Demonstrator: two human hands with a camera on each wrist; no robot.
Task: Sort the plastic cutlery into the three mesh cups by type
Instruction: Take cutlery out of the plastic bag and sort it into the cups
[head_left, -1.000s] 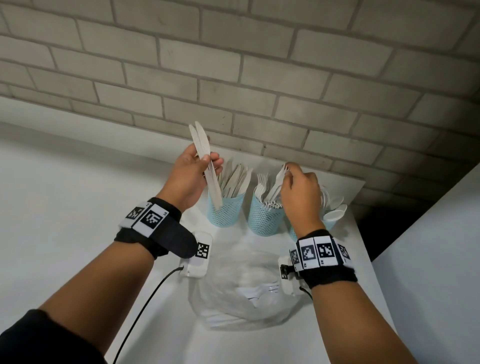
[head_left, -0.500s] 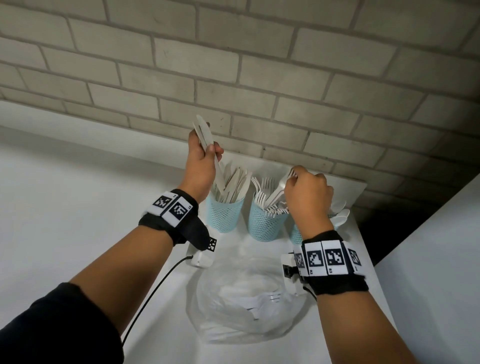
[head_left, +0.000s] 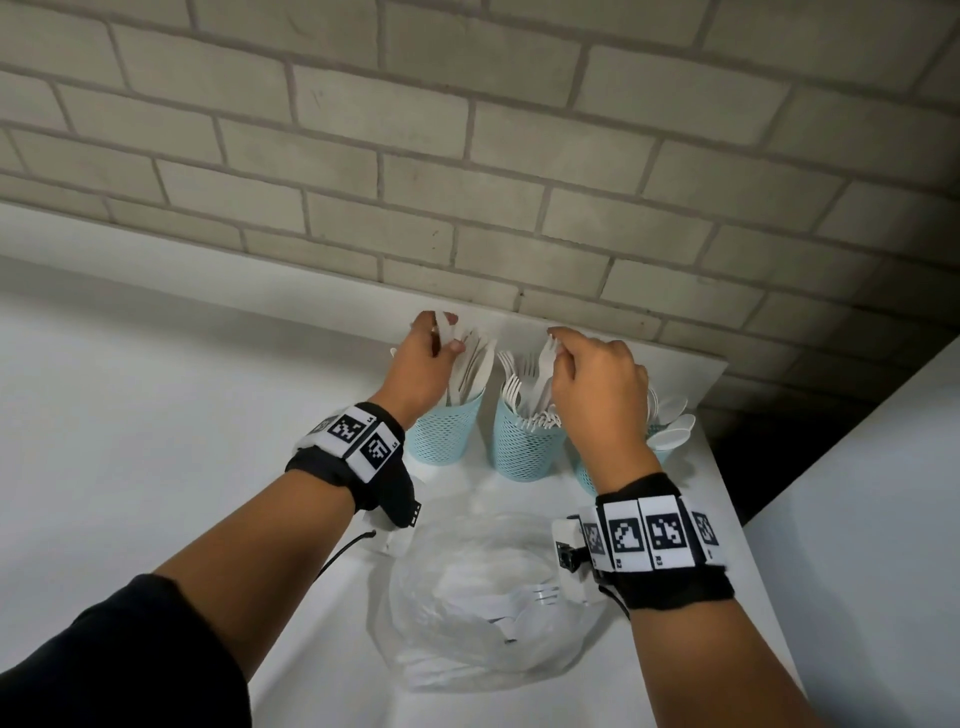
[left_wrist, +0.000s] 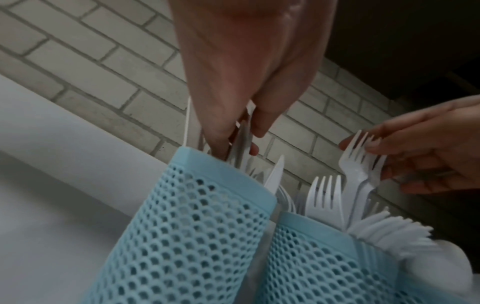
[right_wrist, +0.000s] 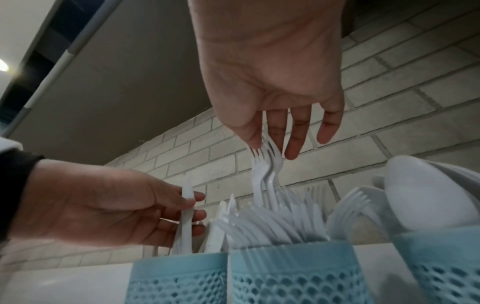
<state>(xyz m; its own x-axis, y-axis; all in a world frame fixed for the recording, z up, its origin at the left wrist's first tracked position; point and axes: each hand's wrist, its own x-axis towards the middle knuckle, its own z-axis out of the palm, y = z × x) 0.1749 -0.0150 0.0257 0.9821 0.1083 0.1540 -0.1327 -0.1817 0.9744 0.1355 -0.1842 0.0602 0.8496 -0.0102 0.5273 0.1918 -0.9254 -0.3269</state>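
Note:
Three light blue mesh cups stand in a row by the brick wall. The left cup (head_left: 444, 434) holds white knives, the middle cup (head_left: 527, 449) forks, and the right cup (right_wrist: 446, 263) spoons (right_wrist: 426, 195). My left hand (head_left: 439, 340) grips a few knives (right_wrist: 187, 214) whose lower ends are down inside the left cup (left_wrist: 194, 226). My right hand (right_wrist: 265, 146) pinches two or three forks (right_wrist: 267, 170) by their tines, their handles standing in the middle cup (right_wrist: 293, 273). In the head view the right cup is mostly hidden behind my right wrist.
A clear plastic bag (head_left: 488, 597) with more white cutlery lies on the white table (head_left: 311, 597) in front of the cups. The brick wall (head_left: 519, 182) rises just behind them. The table's right edge is close to the spoon cup, with a white panel (head_left: 857, 519) beyond.
My left hand has come down from above the left cup, and the knives it holds have slid into that cup. My right hand has stayed over the fork cup, still pinching the forks.

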